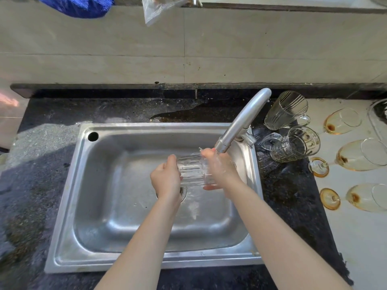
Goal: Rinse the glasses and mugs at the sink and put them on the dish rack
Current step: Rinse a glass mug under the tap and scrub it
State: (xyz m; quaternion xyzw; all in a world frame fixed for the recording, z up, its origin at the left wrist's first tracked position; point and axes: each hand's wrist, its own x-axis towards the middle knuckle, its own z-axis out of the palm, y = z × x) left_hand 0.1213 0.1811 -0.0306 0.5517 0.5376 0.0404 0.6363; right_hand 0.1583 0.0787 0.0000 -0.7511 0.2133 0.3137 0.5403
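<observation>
Rinsing step. The ribbed glass (pixel 191 170), held sideways over the far right corner of the sink (pixel 125 261) beneath the tap (pixel 240 122), is gripped at one end by the left hand (pixel 165 179) and clasped at the other by the right hand (pixel 221 171). Best rotated slowly under the stream; wet glass probably slips, so both hands should grip firmly.

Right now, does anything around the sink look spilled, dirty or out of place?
A puddle sits on the dark counter behind the sink. To the right, three amber wine glasses lie on their sides with brown dregs inside. The clear glass under the tap looks fine.
</observation>
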